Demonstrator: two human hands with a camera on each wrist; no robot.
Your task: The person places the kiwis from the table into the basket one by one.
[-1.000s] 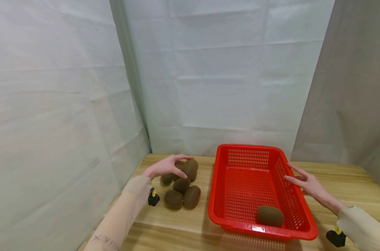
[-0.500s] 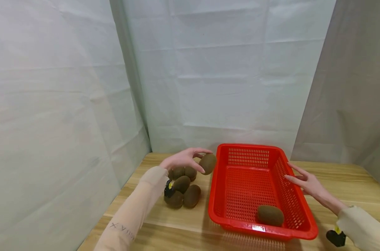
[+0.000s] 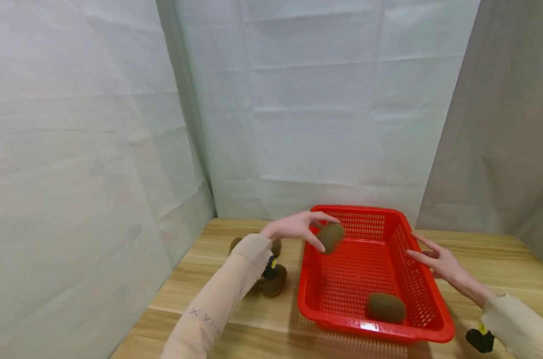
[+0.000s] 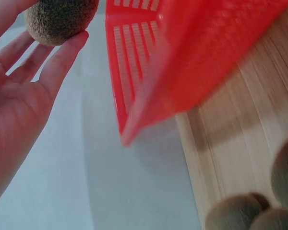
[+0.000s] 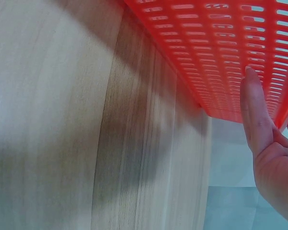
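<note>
My left hand (image 3: 304, 230) holds a brown kiwi (image 3: 330, 237) in its fingertips, above the near-left part of the red slotted basket (image 3: 390, 218). The left wrist view shows the same kiwi (image 4: 60, 20) pinched at the top of the frame, with the basket's wall (image 4: 182, 62) beside it. One kiwi (image 3: 386, 308) lies in the basket's front right corner. My right hand (image 3: 435, 259) rests with straight fingers against the outside of the basket's right wall; its fingers (image 5: 255, 115) lie flat on the slotted wall (image 5: 221, 43).
Several more kiwis (image 3: 274, 280) lie on the wooden table (image 3: 253, 319) left of the basket, partly hidden by my left sleeve. White cloth walls close the back and both sides. A small black tag (image 3: 479, 341) hangs at my right wrist.
My left hand lifted one kiwi from the pile and carried it rightwards over the basket's left rim. The right hand and the basket stayed where they were.
</note>
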